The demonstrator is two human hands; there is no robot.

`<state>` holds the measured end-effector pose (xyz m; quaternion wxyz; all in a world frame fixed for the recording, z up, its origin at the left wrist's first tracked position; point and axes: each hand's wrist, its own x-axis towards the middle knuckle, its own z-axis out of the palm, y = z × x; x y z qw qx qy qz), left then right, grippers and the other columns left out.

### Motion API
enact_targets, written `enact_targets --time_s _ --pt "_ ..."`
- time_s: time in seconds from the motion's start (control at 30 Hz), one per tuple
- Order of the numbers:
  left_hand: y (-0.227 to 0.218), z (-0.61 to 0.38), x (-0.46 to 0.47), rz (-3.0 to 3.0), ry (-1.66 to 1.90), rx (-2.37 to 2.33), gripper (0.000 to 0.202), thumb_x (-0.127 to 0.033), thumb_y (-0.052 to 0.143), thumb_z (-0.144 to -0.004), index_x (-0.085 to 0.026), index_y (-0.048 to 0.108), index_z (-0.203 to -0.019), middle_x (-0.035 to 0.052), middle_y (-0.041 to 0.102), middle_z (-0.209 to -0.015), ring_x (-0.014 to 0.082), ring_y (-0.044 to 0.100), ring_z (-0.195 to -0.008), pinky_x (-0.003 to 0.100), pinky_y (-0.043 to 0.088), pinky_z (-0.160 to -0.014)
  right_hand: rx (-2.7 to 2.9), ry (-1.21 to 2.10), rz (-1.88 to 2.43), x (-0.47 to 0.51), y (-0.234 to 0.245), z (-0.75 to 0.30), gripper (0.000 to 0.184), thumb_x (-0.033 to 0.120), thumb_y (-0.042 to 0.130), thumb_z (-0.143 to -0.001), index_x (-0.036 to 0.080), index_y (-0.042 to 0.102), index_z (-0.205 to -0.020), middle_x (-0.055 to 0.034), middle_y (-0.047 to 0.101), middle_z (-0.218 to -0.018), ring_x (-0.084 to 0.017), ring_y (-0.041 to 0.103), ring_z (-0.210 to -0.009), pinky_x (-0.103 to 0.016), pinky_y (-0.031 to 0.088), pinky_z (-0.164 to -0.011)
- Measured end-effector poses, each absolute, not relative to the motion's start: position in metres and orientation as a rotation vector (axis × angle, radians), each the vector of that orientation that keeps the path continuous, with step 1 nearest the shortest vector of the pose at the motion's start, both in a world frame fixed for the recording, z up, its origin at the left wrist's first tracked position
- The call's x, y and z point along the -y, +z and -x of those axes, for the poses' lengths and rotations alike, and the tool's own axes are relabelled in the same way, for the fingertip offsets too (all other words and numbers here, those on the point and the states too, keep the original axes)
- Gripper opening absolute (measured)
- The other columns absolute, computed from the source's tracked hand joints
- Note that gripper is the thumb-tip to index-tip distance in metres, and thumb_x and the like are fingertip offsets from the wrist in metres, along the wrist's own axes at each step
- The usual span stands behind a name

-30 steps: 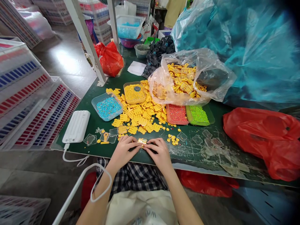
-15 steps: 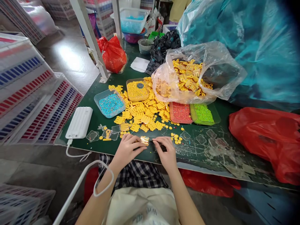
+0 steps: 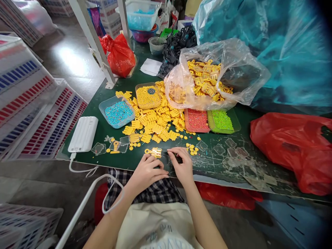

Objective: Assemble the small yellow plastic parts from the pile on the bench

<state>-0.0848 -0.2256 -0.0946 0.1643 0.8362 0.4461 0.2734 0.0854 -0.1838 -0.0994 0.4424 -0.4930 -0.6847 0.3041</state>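
Observation:
A small yellow plastic piece (image 3: 155, 152) with a ring at its left end lies on the green table (image 3: 145, 160) near the front edge. My left hand (image 3: 148, 172) is just below it, fingers bent, fingertips on its near edge. My right hand (image 3: 181, 165) lies to the right of it, fingers pinched together on the table over something too small to make out. A heap of loose yellow parts (image 3: 155, 121) lies beyond both hands. Small yellow discs (image 3: 192, 149) are scattered by the right hand.
Trays of blue (image 3: 118, 112), yellow (image 3: 148, 97), red (image 3: 197, 120) and green beads (image 3: 222, 121) ring the heap. A clear bag of yellow parts (image 3: 207, 81), red bags (image 3: 293, 148), a white power bank (image 3: 83, 134) with its cable, clear offcuts and stacked crates (image 3: 31, 114) surround the spot.
The hands have separated. The right hand left the yellow piece and moved to the right, and the left hand slid back toward my body. The view shifted slightly.

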Motion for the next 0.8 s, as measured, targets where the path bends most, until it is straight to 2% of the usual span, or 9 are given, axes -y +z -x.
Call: enact_targets --time_s 0.13,0.27,0.6,0.7,0.8 --pt "-0.094 0.089 0.220 -2.249 0.984 -1.548 0.027 -0.040 0.053 -0.096 -0.027 0.076 -0.091 0.0016 0.069 -0.084 0.0157 0.056 -0.078 0.032 0.040 -0.075 1.705 0.761 1.216 0.183 -0.098 -0.086 0.018 0.034 0.055 -0.093 0.025 0.069 -0.086 -0.0034 0.068 -0.084 -0.020 0.058 -0.083 -0.035 0.047 -0.074" --pt "-0.091 0.092 0.206 -2.177 0.997 -1.821 0.026 -0.039 0.054 -0.096 -0.029 0.077 -0.090 0.0033 0.068 -0.088 0.0186 0.055 -0.082 0.035 0.042 -0.076 1.697 0.781 1.223 0.183 -0.098 -0.086 0.018 0.035 0.056 -0.093 0.025 0.069 -0.086 -0.0033 0.069 -0.084 -0.020 0.058 -0.083 -0.036 0.047 -0.075" --pt "-0.092 0.094 0.205 -2.246 0.830 -1.726 0.016 -0.033 0.061 -0.091 -0.032 0.076 -0.097 0.0034 0.068 -0.106 0.0222 0.054 -0.094 0.038 0.042 -0.085 1.671 0.805 1.195 0.183 -0.098 -0.087 0.017 0.034 0.056 -0.092 0.025 0.070 -0.086 -0.0033 0.069 -0.084 -0.020 0.059 -0.084 -0.036 0.047 -0.076" --pt "-0.091 0.096 0.204 -2.135 0.919 -1.717 0.020 -0.033 0.056 -0.094 -0.032 0.074 -0.104 0.0040 0.067 -0.108 0.0220 0.056 -0.098 0.039 0.044 -0.089 1.638 0.790 1.192 0.184 -0.097 -0.086 0.018 0.035 0.056 -0.092 0.025 0.070 -0.086 -0.0034 0.068 -0.083 -0.020 0.059 -0.082 -0.035 0.047 -0.073" --pt "-0.090 0.098 0.203 -1.982 1.078 -1.722 0.025 -0.031 0.050 -0.097 -0.027 0.072 -0.105 0.0054 0.067 -0.102 0.0211 0.058 -0.096 0.037 0.047 -0.088 1.620 0.764 1.200 0.185 -0.093 -0.092 0.021 0.037 0.055 -0.093 0.025 0.069 -0.085 -0.0036 0.069 -0.082 -0.020 0.060 -0.080 -0.033 0.047 -0.070"
